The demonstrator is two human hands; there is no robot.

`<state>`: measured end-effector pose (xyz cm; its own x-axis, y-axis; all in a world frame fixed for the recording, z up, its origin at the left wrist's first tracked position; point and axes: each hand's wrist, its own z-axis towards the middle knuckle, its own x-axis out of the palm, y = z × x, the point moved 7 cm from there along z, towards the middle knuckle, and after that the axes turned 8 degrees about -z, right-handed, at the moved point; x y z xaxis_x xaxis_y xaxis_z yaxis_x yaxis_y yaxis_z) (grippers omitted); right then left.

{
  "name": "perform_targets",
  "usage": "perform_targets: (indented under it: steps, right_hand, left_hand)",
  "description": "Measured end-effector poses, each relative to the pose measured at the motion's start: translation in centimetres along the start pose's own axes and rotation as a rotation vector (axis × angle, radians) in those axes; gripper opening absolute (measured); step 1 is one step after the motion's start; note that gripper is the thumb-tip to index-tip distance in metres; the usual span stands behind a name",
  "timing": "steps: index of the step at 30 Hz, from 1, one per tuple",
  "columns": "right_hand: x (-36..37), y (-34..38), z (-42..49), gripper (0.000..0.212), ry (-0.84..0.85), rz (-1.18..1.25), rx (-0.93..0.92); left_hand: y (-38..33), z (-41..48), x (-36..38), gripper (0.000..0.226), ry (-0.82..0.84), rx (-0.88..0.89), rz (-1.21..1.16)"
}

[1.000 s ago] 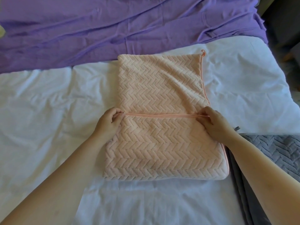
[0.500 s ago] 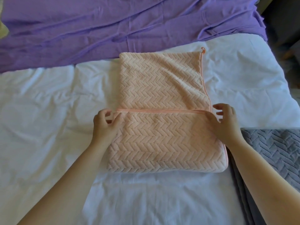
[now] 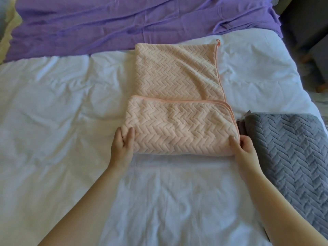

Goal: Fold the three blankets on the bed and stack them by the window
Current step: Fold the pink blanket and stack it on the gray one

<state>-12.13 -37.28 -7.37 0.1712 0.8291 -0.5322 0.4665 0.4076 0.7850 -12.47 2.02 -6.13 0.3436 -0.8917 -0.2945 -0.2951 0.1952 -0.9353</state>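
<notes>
A pink herringbone blanket (image 3: 175,75) lies folded in the middle of the bed, its near part doubled back so the orange hem runs across it. My left hand (image 3: 122,142) grips the near left corner of that fold, thumb on top. At the near right corner my right hand (image 3: 244,145) grips it the same way. A grey herringbone blanket (image 3: 287,150) lies folded at the right, close beside my right hand. A purple blanket (image 3: 124,23) is spread flat across the far side of the bed.
The white duvet (image 3: 53,121) covers the bed around the blankets. The bed's right edge drops off beyond the grey blanket, with dark furniture (image 3: 308,32) at the far right. A pale yellow surface (image 3: 7,32) shows at the far left.
Both hands left the orange hem in the blanket's middle and moved back toward me to the near corners of the fold, which they now grip.
</notes>
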Motion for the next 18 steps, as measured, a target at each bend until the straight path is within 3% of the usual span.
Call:
perform_targets:
  steps: [6,11,18]
  right_hand:
    - [-1.2,2.8,-0.3,0.02,-0.071,-0.102,-0.152]
    - [-0.7,-2.5,-5.1,0.021,-0.024,-0.218,-0.017]
    - [-1.3,-3.1,-8.1,0.017,0.009,-0.297,-0.024]
  left_hand:
    - [-1.0,0.3,-1.7,0.028,-0.081,0.061,0.208]
    - [3.1,-4.1,-2.5,0.031,-0.052,-0.123,0.396]
    - [3.4,-8.0,-4.0,0.039,-0.05,-0.133,0.488]
